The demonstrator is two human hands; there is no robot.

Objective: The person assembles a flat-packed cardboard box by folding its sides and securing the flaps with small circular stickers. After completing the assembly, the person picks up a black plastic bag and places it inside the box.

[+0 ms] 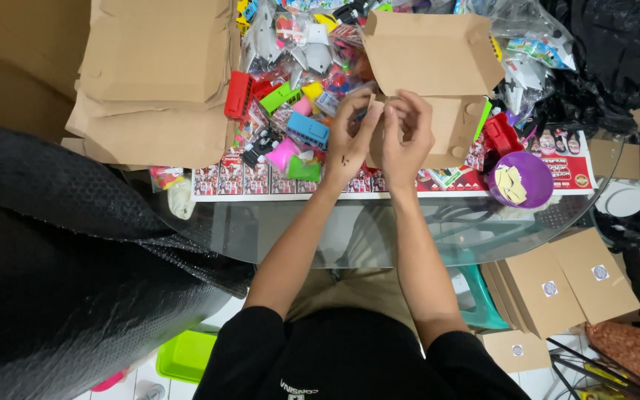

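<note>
Cardboard box (438,81), open and brown, sits on the glass worktop (335,230) at twelve o'clock from me. I judge I'm mid-fold on its front flap. My left hand (350,141) and right hand (406,137) pinch that flap, fingers curled together. Plastic toys (298,111) lie at ten o'clock.

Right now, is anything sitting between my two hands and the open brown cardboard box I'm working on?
Nothing visible: the left hand and right hand already touch the open brown cardboard box at its front edge.
</note>
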